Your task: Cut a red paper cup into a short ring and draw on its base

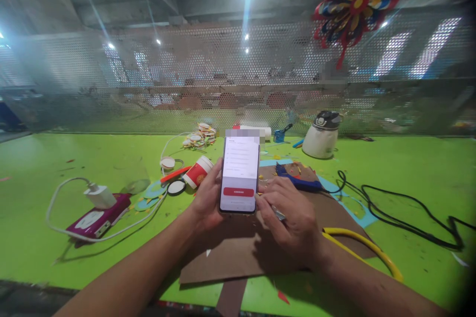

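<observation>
A phone (240, 173) is held upright at the centre, its lit screen showing lines of text and a red button. My left hand (208, 199) grips its left side and lower edge. Close to the phone's lower right edge is my right hand (288, 208), fingers curled round a small silvery tool (278, 214) whose handles show by the palm. Under both hands lies brown board (230, 257). A blue-handled tool (303, 183) with a black cord rests just behind my right hand.
Yellow curved handles (372, 245) lie right of my right wrist. On the left are a purple power strip (100, 218) with a white charger, and a red-and-white paper cup (199, 172). A white jug (322, 136) stands behind. Black cable (412, 208) loops across the right.
</observation>
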`<state>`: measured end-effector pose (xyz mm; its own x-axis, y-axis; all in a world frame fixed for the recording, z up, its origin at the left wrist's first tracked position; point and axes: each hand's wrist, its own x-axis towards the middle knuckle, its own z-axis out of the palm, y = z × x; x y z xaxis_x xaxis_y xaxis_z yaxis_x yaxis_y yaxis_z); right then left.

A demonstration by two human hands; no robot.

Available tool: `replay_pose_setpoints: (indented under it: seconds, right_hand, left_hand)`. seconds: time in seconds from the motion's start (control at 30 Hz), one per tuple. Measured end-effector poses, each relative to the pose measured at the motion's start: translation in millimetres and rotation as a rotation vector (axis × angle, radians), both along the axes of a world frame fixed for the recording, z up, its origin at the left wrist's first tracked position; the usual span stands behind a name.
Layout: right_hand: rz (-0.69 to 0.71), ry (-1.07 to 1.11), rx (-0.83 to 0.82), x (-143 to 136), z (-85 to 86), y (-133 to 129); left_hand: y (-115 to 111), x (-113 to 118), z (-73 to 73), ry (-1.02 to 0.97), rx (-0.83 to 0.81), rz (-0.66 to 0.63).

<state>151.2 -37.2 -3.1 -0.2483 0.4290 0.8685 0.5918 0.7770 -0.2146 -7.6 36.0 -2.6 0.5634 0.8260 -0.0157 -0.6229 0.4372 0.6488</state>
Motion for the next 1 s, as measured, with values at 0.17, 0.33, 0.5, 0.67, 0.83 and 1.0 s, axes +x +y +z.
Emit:
replay_pose_setpoints:
  seconds: [0.17, 0.33, 0.5, 0.67, 0.83, 1.0]
  right_hand:
    - [-0.009, -0.002, -0.008, 0.0, 0.0, -0.6]
    - [-0.008, -0.008, -0.011, 0.5, -0.9, -0.1]
    - [-0.009, -0.012, 0.008, 0.5, -0.2, 0.1]
    - [-0.005, -0.014, 0.002, 0.5, 0.1, 0.1]
    - [-0.003, -0.009, 0.003, 0.7, -0.3, 0.1]
    - [-0.007, -0.010, -0.002, 0.4, 0.2, -0.3]
  left_hand:
    - [0.0, 0.2, 1.0, -0.019, 0.011, -0.026]
    - [-0.1, 0.7, 0.6, -0.026, 0.017, -0.027]
    - [0.2, -0.2, -0.3, -0.038, 0.020, -0.041]
    - [-0.5, -0.5, 0.7, -0.036, 0.035, -0.060]
    - [-0.4, 0.3, 0.8, -0.031, 0.036, -0.046]
    - [0.0, 0.0, 0.1, -0.015, 0.042, -0.032]
